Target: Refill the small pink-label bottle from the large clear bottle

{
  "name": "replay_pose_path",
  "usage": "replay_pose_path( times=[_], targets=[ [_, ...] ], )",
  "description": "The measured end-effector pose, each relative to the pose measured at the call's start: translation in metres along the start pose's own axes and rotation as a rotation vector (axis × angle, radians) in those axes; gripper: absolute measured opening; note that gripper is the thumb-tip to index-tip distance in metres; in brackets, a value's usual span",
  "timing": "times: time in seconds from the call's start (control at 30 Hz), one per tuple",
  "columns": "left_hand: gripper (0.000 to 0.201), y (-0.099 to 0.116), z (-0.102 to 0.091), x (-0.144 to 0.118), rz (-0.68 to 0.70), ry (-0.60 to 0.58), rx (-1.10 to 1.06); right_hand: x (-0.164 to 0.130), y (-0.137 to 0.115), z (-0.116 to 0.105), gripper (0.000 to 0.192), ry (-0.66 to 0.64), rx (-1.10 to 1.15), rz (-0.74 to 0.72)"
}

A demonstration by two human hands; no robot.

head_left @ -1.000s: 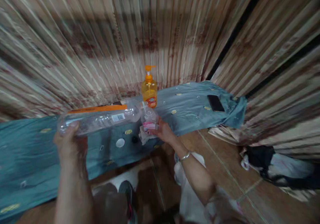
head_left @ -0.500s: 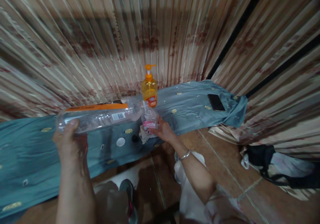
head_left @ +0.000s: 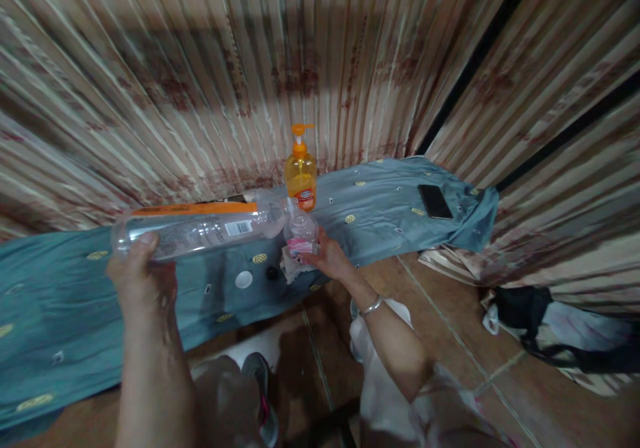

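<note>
Head view: above the blue cloth (head_left: pixel 390 201), the left hand (head_left: pixel 143 271) is gripping the left end of a large clear bottle (head_left: pixel 200 235), thumb pressing its side, other fingers mostly hiding. The bottle's long axis is running left to right, nearly level, its neck pointing right and meeting the mouth of a small bottle (head_left: pixel 303 235), which right-hand (head_left: pixel 327 256) fingers are pinching. What either is containing, I cannot tell. On the far side, a pump bottle (head_left: pixel 301 181) is holding yellow liquid.
</note>
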State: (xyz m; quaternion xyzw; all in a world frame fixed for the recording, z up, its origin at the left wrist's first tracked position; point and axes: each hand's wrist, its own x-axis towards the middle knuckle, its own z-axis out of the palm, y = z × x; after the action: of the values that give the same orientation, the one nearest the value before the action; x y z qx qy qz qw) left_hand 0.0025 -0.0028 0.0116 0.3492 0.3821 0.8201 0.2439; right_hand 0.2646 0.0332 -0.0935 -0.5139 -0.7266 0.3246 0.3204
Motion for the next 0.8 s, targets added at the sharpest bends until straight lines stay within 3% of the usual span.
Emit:
replay_pose_path(
  times=[0.8],
  targets=[
    [0.015, -0.0062, -0.0027, 0.0027, -0.057, -0.018, 0.017, 0.0010, 0.0027, 0.0000, 0.055, -0.006, -0.023, -0.010]
  ],
)
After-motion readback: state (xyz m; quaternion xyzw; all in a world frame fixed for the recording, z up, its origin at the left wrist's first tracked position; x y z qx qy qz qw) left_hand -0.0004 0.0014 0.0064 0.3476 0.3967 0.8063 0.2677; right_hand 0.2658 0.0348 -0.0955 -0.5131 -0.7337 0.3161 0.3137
